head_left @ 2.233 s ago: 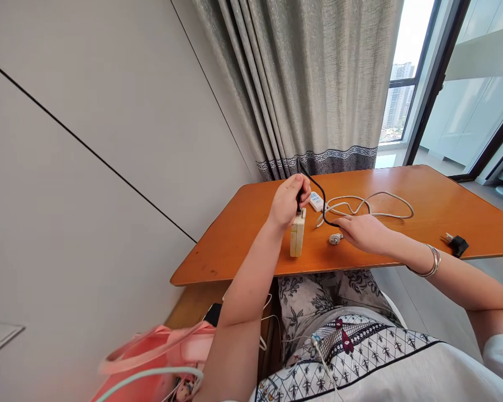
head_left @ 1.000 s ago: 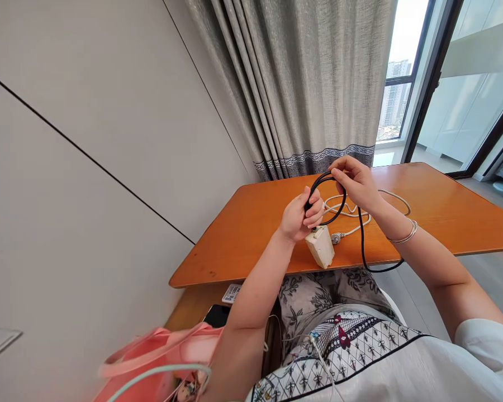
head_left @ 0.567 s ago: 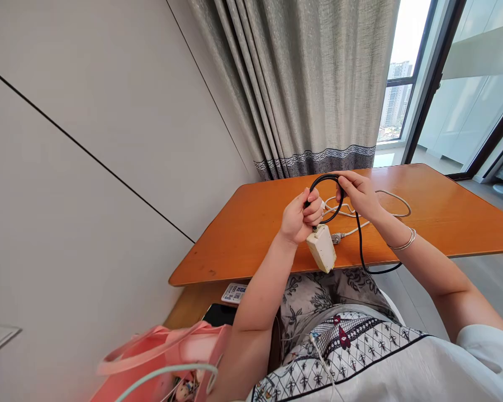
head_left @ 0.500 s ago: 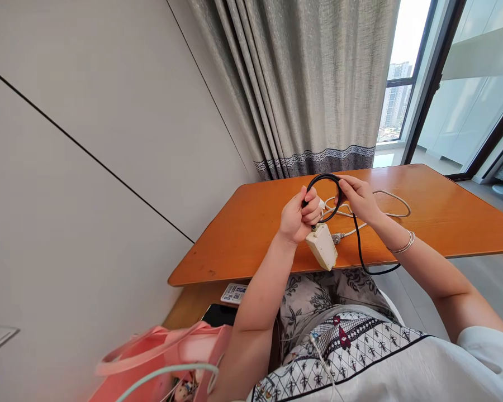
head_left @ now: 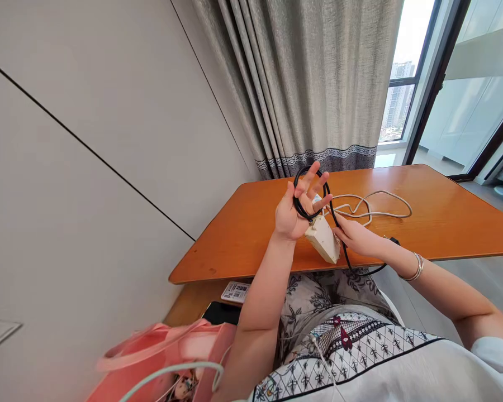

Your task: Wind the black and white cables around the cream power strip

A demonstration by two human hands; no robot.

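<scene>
My left hand (head_left: 295, 215) is raised over the near part of the table, its fingers spread. A black cable (head_left: 302, 211) lies in loops around its thumb and fingers, so the hand holds the coil loosely. A yellowed white power adapter box (head_left: 323, 239) hangs tilted just below, at the cable's end. My right hand (head_left: 358, 237) is lower and to the right, beside the box, with its fingertips closed on the running part of the cable. From there the cable droops past the table edge beneath the right wrist, where a black end piece (head_left: 392, 241) partly shows.
A pale cord (head_left: 388, 193) lies in loops on the orange-brown wooden table (head_left: 235, 240). At lower left are a pink bag (head_left: 151, 346), a dark phone-like slab (head_left: 222, 314) and a printed white card (head_left: 235, 291). A grey curtain (head_left: 318, 84) hangs behind the table.
My left fingers have opened out from a fist, with the black loops now around them. My right hand has moved down toward me along the cable, away from the top of the coil.
</scene>
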